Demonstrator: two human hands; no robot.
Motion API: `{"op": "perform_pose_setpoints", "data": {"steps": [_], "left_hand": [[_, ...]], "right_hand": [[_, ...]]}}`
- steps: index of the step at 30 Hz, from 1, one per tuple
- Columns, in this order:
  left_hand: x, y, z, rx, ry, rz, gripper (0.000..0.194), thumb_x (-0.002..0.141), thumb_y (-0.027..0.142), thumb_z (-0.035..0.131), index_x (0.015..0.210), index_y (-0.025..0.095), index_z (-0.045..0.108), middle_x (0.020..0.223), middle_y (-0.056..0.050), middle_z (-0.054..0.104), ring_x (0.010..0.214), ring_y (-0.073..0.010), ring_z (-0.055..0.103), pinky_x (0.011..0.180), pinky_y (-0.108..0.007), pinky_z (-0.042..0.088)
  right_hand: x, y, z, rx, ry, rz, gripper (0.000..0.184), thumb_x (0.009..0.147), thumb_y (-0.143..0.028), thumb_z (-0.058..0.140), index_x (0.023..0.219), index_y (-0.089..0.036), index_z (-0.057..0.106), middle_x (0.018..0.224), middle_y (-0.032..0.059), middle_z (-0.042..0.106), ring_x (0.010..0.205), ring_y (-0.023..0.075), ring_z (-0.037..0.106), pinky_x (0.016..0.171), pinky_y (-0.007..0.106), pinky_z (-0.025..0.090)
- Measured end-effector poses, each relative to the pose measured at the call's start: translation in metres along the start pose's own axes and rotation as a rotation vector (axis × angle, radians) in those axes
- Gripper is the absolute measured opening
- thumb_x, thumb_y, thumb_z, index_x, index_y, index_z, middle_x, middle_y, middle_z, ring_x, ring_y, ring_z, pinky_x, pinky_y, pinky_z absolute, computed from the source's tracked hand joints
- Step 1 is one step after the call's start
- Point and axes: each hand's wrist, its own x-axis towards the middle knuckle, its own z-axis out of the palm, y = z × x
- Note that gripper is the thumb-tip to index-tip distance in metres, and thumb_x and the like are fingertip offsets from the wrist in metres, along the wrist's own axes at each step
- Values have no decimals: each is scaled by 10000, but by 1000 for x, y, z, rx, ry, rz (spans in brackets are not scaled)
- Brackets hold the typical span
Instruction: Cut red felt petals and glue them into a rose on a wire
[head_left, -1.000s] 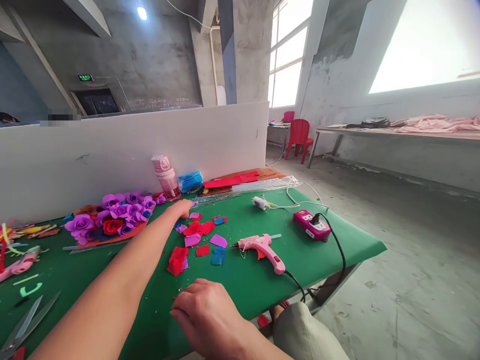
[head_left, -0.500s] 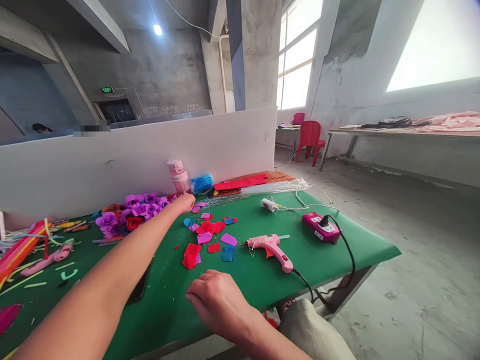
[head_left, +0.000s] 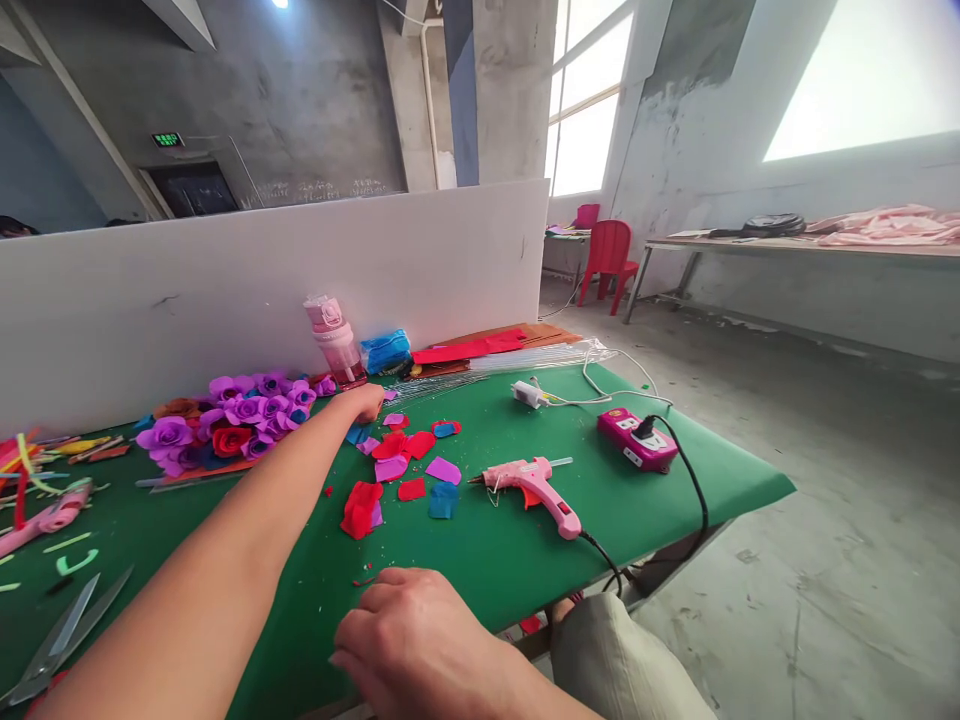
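My left hand (head_left: 366, 402) reaches far over the green table, its fingers curled and mostly hidden from me. It is beside a pink bottle (head_left: 335, 345) and at the far end of scattered paper petals (head_left: 390, 467) in red, purple and blue. Close to the near edge is my right hand (head_left: 409, 635), curled with the back up; whatever its fingers hold is out of sight. A pink glue gun (head_left: 532, 485) lies on its side right of the petals. Finished paper roses (head_left: 244, 410), mostly purple, are bunched left of my left hand.
A magenta power strip (head_left: 637, 438) with a black cord and a white charger (head_left: 530, 394) lie at the right. Scissors (head_left: 67, 630) rest open at lower left. A white panel (head_left: 450, 260) borders the back, with red paper strips (head_left: 472, 347) before it.
The view has tilted down and shifted, bringing the scissors into sight. My left hand stays by the bottle and far petals. My right hand has drawn nearer to me and lower in view.
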Motion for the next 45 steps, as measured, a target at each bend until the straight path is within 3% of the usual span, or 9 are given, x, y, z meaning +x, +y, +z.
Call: {"op": "perform_pose_setpoints", "data": {"steps": [8, 16, 22, 26, 30, 33, 37, 41, 45], "left_hand": [[-23, 10, -25, 138, -24, -99, 270, 804, 265, 617, 1042, 140, 599, 1081, -103, 612, 975, -229, 592, 806, -387, 492], [-133, -14, -58, -33, 189, -198, 135, 588, 61, 578, 680, 160, 574, 847, -113, 690, 953, -310, 626, 748, -329, 482], [-261, 41, 24, -589, 112, -135, 148, 662, 115, 426, 776, 200, 467, 649, 20, 671, 512, -120, 631, 457, -195, 473], [-322, 97, 103, -1525, -21, 5, 113, 569, 154, 455, 667, 201, 422, 461, 34, 576, 291, -99, 469, 320, -190, 371], [-365, 123, 137, -1817, 76, 0, 110, 600, 212, 494, 677, 209, 416, 485, 36, 575, 277, -98, 441, 313, -206, 355], [-397, 99, 133, -1572, 51, 47, 99, 708, 294, 504, 706, 199, 477, 603, 8, 622, 390, -116, 525, 403, -234, 415], [-431, 7, 124, -687, 501, -362, 271, 859, 316, 374, 793, 195, 607, 847, -52, 664, 837, -192, 607, 725, -271, 460], [-441, -73, 138, -202, 360, -664, 371, 830, 357, 447, 1009, 77, 611, 1045, -234, 605, 1039, -349, 536, 861, -418, 410], [-437, -94, 149, -196, 279, -641, 381, 764, 282, 502, 1108, 133, 569, 1027, -192, 625, 994, -320, 578, 820, -380, 429]], "right_hand": [[-5, 5, -3, 29, 38, 73, 196, 859, -269, 489, 701, -187, 571, 675, 0, 645, 594, 124, 522, 616, 231, 377], [-1, 13, 7, 280, 234, 253, 166, 835, -224, 502, 760, -194, 647, 709, 25, 671, 678, 143, 589, 645, 232, 407], [10, 15, 13, 1076, 527, 472, 388, 807, -395, 564, 1118, -165, 596, 924, 81, 679, 766, 175, 631, 682, 284, 485], [17, -14, 10, 1505, 527, 495, 481, 773, -481, 609, 1154, -188, 592, 950, 74, 679, 854, 176, 626, 803, 318, 481], [18, -62, 20, 1777, 478, 553, 401, 694, -400, 725, 1024, -181, 659, 829, 37, 674, 693, 114, 608, 694, 243, 499], [9, -88, 33, 1834, 486, 676, 403, 596, -345, 804, 942, -176, 684, 711, -1, 638, 547, 64, 532, 510, 166, 447], [-13, -103, 45, 1822, 441, 760, 369, 576, -345, 817, 868, -162, 686, 691, -2, 619, 524, 43, 487, 471, 139, 404], [-31, -110, 54, 1810, 347, 800, 337, 613, -360, 797, 831, -140, 666, 689, 6, 605, 506, 32, 455, 454, 133, 363], [-39, -110, 61, 1821, 325, 846, 326, 623, -343, 786, 830, -127, 658, 622, -3, 572, 447, 25, 375, 392, 132, 262]]}}
